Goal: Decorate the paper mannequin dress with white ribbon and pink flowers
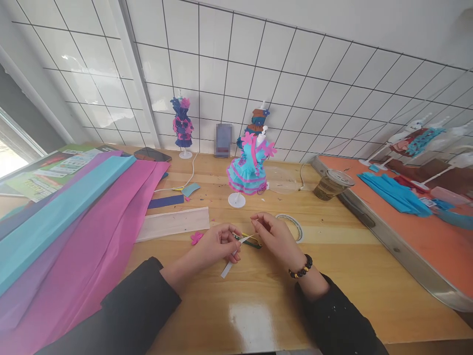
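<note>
Between finger and thumb, my left hand (221, 241) pinches a narrow white strip (227, 268), which looks like tape. One end hangs toward me, and the other tapers to a point toward my right hand. My right hand (273, 234), wearing a dark beaded bracelet (301, 267), is closed in a pinch just beyond that tip; what its fingertips hold is too small to make out. Under the hands lies a green and yellow tool (253, 241), partly hidden. A tape roll (300, 231) rests flat behind my right hand. Left of my left hand is a pink paper flower (196, 238).
Ahead stands a small mannequin in a turquoise and pink dress (247, 170), with more dressed mannequins behind. Large coloured paper sheets (92, 217) cover the left side. A white paper strip (173, 224) lies nearby. A lidded cup (332, 185) stands beside the orange-topped case (391, 227) at right.
</note>
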A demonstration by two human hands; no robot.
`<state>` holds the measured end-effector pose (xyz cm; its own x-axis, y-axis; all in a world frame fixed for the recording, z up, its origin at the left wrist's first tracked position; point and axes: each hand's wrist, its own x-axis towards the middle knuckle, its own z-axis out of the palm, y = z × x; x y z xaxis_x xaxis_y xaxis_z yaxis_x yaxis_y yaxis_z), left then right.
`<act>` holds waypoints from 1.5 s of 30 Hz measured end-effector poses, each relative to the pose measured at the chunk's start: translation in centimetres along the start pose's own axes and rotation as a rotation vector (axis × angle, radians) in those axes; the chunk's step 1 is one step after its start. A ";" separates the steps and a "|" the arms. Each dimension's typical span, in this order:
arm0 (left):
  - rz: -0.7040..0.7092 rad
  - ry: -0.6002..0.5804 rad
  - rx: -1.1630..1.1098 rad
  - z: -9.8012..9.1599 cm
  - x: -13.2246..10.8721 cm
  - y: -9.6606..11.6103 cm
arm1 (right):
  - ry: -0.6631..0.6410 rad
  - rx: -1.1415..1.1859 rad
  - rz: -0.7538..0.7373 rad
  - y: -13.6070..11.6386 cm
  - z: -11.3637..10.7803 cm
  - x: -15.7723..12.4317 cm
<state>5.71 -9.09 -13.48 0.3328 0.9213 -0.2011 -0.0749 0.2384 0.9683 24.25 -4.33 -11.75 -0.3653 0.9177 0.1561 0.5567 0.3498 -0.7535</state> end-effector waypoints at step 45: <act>0.030 -0.072 0.001 -0.3 0.4 -0.9 | -0.024 -0.336 0.039 -0.8 -3.5 -11.2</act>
<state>5.59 -8.87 -14.51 0.3973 0.9034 -0.1611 -0.0846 0.2108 0.9739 30.50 -14.24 -10.61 -0.3543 0.9283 0.1130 0.7839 0.3607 -0.5053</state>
